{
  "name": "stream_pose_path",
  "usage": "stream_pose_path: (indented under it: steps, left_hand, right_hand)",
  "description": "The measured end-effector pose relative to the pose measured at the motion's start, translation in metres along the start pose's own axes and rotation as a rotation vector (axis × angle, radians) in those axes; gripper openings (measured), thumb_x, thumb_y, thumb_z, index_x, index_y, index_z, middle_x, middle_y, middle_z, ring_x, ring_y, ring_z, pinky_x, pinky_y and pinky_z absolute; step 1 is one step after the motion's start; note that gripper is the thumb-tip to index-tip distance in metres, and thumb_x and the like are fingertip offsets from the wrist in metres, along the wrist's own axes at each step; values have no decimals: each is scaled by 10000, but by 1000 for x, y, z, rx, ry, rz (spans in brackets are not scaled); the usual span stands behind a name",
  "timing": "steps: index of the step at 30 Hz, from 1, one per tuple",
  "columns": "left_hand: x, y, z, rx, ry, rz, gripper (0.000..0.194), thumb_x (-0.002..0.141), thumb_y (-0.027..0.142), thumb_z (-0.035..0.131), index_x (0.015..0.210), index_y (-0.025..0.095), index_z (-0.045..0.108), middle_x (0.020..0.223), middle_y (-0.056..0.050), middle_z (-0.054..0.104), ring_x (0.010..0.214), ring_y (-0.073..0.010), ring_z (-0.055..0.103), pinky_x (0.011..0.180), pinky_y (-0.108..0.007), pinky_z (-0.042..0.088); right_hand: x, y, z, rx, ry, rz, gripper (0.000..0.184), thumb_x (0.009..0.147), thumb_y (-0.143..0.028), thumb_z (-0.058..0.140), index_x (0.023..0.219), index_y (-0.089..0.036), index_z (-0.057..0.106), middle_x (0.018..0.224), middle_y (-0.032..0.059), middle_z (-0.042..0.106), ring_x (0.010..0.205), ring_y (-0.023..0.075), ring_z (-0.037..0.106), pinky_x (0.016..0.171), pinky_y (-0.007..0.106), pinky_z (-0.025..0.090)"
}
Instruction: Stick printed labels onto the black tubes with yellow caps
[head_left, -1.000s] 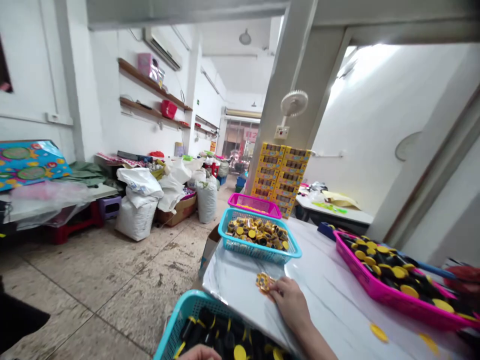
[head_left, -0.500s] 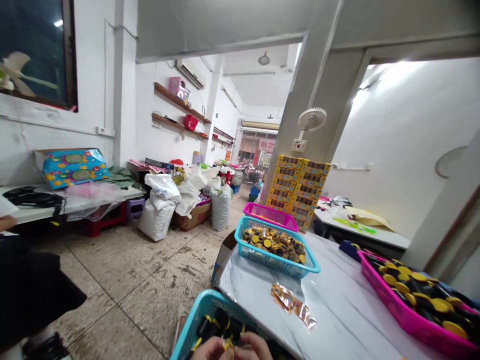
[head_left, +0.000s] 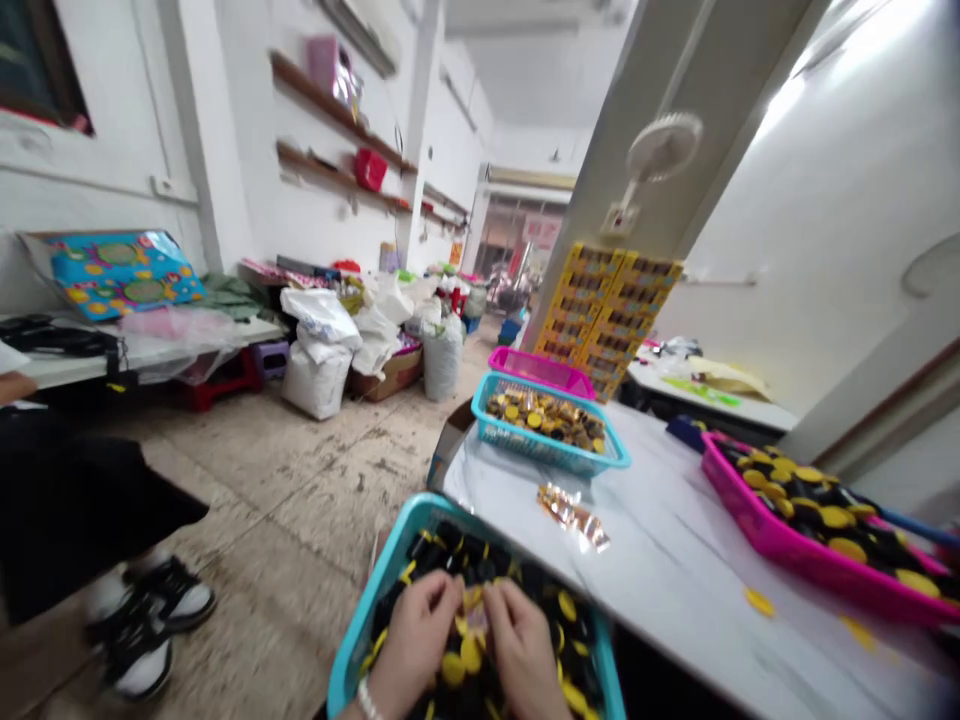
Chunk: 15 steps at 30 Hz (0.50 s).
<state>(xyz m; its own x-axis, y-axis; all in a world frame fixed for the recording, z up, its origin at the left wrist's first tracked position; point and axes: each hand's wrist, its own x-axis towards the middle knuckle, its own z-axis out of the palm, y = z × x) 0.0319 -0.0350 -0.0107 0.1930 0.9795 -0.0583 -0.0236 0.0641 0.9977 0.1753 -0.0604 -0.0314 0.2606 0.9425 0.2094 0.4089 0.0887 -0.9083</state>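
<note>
My left hand (head_left: 421, 628), with a pale beaded bracelet at the wrist, and my right hand (head_left: 523, 640) are close together over a teal basket (head_left: 346, 640). Fingertips of both are pinched at a small shiny piece of film (head_left: 477, 612), see-through with a yellowish tint; blur hides its details. Below them the basket is full of small black cylinders with yellow round ends (head_left: 452, 668). A flat strip of gold-printed shiny film (head_left: 574, 516) lies on the marble-patterned table (head_left: 660, 560) to the right.
A second teal basket (head_left: 489, 428) with gold-wrapped pieces stands at the table's far end, before a pink basket (head_left: 517, 362) and stacked yellow boxes (head_left: 600, 318). On the right, a pink basket (head_left: 780, 560) holds black-and-yellow pieces. A person in black-and-white shoes (head_left: 142, 640) stands at left.
The view has tilted down, bringing the near basket and my hands higher in the picture. My hands are still together, fingers pinched. More of the person at left shows.
</note>
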Motion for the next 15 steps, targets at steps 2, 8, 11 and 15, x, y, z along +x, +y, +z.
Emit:
stream_pose_path:
  steps: [2, 8, 11, 15]
  left_hand:
    - [-5, 10, -2, -17, 24, 24, 393, 780, 544, 575, 730, 159, 638, 635, 1, 566, 577, -130, 488, 532, -234, 377]
    - [-8, 19, -4, 1, 18, -11, 352, 815, 465, 578, 782, 132, 688, 638, -10, 588, 520, -97, 467, 469, -206, 340]
    - [-10, 18, -3, -9, 0, -24, 332, 803, 438, 604, 758, 129, 714, 661, -24, 604, 508, -84, 454, 448, -198, 326]
    - [-8, 19, -3, -75, -40, -88, 311, 740, 410, 685, 843, 124, 749, 705, -41, 635, 498, -66, 442, 419, -185, 298]
  right_hand:
    - [1, -14, -5, -13, 27, 41, 457, 879, -543, 467, 584, -198, 418, 539, -43, 415, 531, 111, 391, 505, 223, 326]
    - [0, -22, -8, 8, 44, 13, 372, 914, -453, 475, 667, -184, 545, 588, -26, 510, 559, 120, 453, 529, 219, 362]
    - [-5, -19, -6, -31, 44, -63, 334, 927, -404, 477, 700, -183, 582, 621, -15, 545, 581, 124, 485, 559, 225, 383]
    - [-8, -17, -3, -134, 0, -178, 294, 928, -344, 493, 706, -181, 596, 661, -2, 569, 614, 126, 517, 608, 239, 401]
